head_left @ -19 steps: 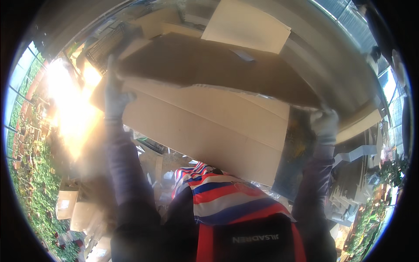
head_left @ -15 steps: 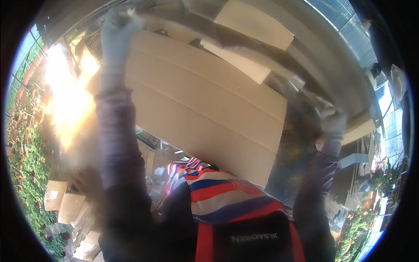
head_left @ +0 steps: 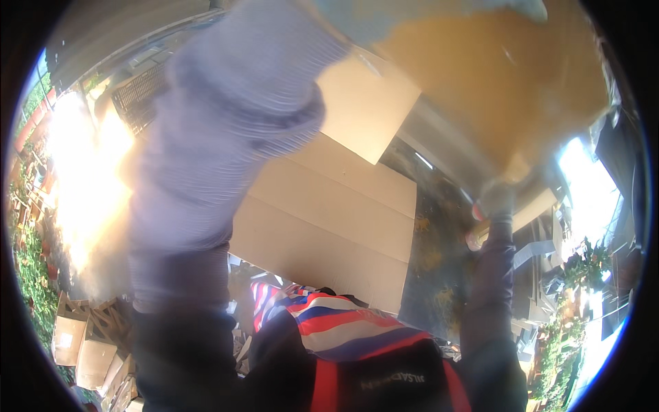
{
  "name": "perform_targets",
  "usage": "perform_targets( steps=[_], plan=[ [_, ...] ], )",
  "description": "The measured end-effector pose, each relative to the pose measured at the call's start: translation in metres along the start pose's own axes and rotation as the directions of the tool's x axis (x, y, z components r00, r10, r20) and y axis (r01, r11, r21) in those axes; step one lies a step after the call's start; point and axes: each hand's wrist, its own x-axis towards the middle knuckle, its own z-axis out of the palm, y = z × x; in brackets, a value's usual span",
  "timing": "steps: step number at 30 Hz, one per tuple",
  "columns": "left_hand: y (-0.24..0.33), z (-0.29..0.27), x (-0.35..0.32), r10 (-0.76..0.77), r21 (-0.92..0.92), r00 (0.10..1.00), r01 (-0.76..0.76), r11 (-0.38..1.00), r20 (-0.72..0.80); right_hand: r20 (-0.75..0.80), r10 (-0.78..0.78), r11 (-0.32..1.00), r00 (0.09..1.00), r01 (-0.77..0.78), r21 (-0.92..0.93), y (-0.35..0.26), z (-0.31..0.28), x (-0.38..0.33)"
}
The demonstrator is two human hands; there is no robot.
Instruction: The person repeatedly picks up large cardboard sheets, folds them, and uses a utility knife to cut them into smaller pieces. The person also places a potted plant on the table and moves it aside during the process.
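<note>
My left arm reaches up high and close in front. Its gloved, light blue left hand (head_left: 364,19) is smeared by motion at the top edge, against a large brown sheet (head_left: 494,89) that looks like cardboard. Lower on the right, my gloved right hand (head_left: 498,198) is closed at the sheet's bottom corner; its fingers are blurred. Beneath lies a big flat cardboard panel (head_left: 329,213) with crease lines, and a smaller cardboard piece (head_left: 367,103) overlaps its far edge.
A dark, stained surface (head_left: 439,275) runs along the panel's right side. Cardboard boxes (head_left: 96,357) are piled at lower left. A dark slatted crate (head_left: 141,96) stands at far left, near strong sun glare. More cardboard scraps (head_left: 539,275) lie at right.
My left hand has swung up and to the right, closer to the view. The brown sheet now rises broad at upper right. My right hand has shifted slightly left and down.
</note>
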Motion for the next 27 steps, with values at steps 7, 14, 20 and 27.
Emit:
perform_targets(
  steps=[7, 14, 20, 27],
  plan=[
    [-0.006, 0.037, 0.049, -0.245, 0.004, 0.912, 0.258, 0.966, 0.328, 0.111, 0.125, 0.983, 0.986, -0.139, 0.124, -0.044, 0.04, -0.033],
    [0.081, 0.202, -0.086, -0.022, 0.304, 0.924, -0.103, 0.947, 0.381, 0.239, 0.326, 0.89, 0.915, -0.382, 0.249, -0.027, 0.075, -0.123],
    [0.138, 0.307, -0.248, -0.09, -0.144, 0.648, 0.3, 0.943, 0.756, 0.401, 0.575, 0.732, 0.713, -0.667, 0.136, 0.005, 0.105, -0.235],
    [0.07, 0.291, -0.417, -0.523, 0.029, 0.247, 0.886, 0.463, 0.816, 0.493, 0.729, 0.616, 0.474, -0.769, -0.171, 0.028, 0.158, -0.261]
  ],
)
